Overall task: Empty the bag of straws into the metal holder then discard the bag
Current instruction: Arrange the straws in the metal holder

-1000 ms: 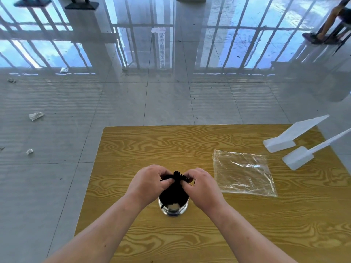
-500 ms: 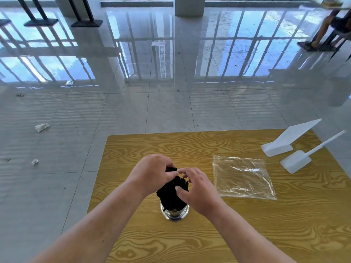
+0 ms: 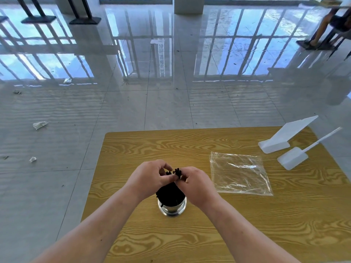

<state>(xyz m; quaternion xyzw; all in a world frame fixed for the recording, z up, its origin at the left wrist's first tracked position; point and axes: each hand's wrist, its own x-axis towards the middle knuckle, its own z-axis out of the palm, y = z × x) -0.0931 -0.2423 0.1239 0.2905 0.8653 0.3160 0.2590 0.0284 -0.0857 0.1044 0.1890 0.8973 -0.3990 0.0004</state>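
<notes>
- Your left hand [image 3: 150, 177] and right hand [image 3: 196, 184] meet over the holder [image 3: 172, 207], both at the tops of the straws [image 3: 171, 191].
- Change from half a second ago: the right hand was over the bundle with its fingers partly spread; it has now curled in and pinches the straw tips. The left grip has stayed closed on the tips on its side.
- A second ago both hands cupped the bundle evenly; now a few tips [image 3: 177, 170] stand up between your thumbs, so you appear to be gathering and straightening.
- Grip state: both narrow, fingertips on straw tops. Neither hand holds the bag.
- Straws stand upright in the holder, which sits on the worktop [image 3: 190, 242] below your hands.
- Bag [image 3: 240, 176] lies flat and looks empty, right of the holder, apart from it. It has not moved.
- Reading: emptying looks done; tidying is in hand. Discarding the bag remains.
</notes>
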